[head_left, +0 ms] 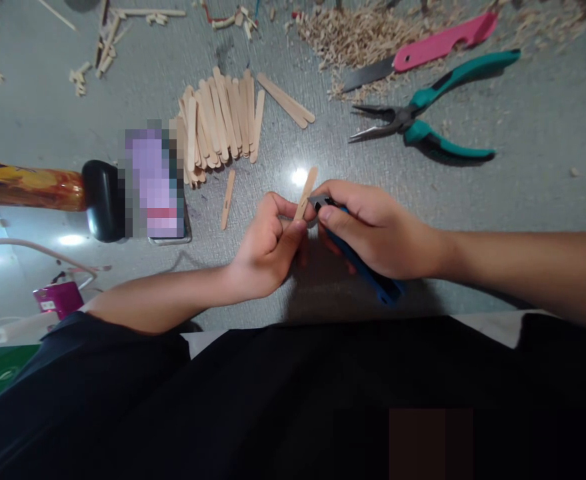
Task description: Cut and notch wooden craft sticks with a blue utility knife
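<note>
My left hand (267, 247) is closed on a short wooden craft stick (306, 192), holding it upright by its lower end. My right hand (373, 227) is wrapped around blue-handled cutters (373, 277), whose metal jaws (319, 201) meet the stick's side. Both hands hover just above the grey floor (523, 193), close to my lap.
A pile of craft sticks (220, 123) lies beyond my hands, with one loose stick (228, 199) nearer. Teal long-nose pliers (423, 113), a pink-handled knife (423, 50) and wood shavings (363, 33) lie at upper right. A black-capped bottle (47, 190) lies at left.
</note>
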`<act>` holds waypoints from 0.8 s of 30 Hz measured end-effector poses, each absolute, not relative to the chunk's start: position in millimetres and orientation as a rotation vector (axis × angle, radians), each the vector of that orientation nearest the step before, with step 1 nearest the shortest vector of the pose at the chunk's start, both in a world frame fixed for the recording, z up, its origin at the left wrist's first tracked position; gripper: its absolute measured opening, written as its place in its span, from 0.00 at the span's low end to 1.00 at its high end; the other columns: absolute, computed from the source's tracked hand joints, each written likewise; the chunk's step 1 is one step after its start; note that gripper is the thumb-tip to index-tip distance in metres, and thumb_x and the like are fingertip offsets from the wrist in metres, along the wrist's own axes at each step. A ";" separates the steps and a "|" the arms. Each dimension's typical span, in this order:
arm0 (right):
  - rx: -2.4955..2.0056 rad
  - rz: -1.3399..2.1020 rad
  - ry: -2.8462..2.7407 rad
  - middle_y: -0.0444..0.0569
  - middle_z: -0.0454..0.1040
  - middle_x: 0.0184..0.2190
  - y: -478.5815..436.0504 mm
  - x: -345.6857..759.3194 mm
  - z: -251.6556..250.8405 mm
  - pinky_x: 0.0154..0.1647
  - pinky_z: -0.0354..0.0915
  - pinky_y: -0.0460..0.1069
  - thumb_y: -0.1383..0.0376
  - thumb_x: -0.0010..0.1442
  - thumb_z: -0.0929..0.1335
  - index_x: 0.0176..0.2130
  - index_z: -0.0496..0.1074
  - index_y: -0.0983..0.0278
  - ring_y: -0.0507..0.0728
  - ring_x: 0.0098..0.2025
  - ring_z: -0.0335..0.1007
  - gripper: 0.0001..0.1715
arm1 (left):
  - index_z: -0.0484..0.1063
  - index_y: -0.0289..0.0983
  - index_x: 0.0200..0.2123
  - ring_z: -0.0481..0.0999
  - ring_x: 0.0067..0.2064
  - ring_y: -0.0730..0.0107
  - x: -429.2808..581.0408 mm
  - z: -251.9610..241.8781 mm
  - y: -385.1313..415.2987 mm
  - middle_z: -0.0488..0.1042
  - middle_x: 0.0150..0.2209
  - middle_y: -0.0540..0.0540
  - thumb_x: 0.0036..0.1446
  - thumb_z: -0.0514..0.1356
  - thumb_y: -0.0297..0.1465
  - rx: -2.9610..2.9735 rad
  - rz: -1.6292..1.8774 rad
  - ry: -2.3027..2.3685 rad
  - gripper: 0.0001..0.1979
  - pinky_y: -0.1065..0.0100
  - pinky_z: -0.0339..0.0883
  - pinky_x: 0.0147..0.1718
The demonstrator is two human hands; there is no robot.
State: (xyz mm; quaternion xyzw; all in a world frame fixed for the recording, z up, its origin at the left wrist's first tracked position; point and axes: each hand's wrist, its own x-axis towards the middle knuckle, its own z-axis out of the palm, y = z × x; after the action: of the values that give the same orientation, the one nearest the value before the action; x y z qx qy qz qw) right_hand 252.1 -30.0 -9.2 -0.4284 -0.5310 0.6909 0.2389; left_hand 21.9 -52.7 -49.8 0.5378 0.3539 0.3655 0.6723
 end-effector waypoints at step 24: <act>-1.395 1.848 -1.501 0.36 0.73 0.23 -36.0 247.8 -1.7 0.15 0.59 0.49 0.71 0.82 0.65 0.40 0.68 0.55 0.51 0.15 0.68 0.16 | 0.63 0.47 0.55 0.54 0.13 0.80 20.6 -56.2 -58.8 0.65 0.20 0.64 0.86 0.64 0.49 1.429 0.812 0.834 0.16 0.72 0.43 0.14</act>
State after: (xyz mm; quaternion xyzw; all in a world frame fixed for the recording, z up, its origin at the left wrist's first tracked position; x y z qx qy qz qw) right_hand 247.8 -36.0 -1.7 -0.4963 -0.5340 0.6575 0.1901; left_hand 20.6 -58.8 -56.2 0.6178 0.3605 0.3507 0.6045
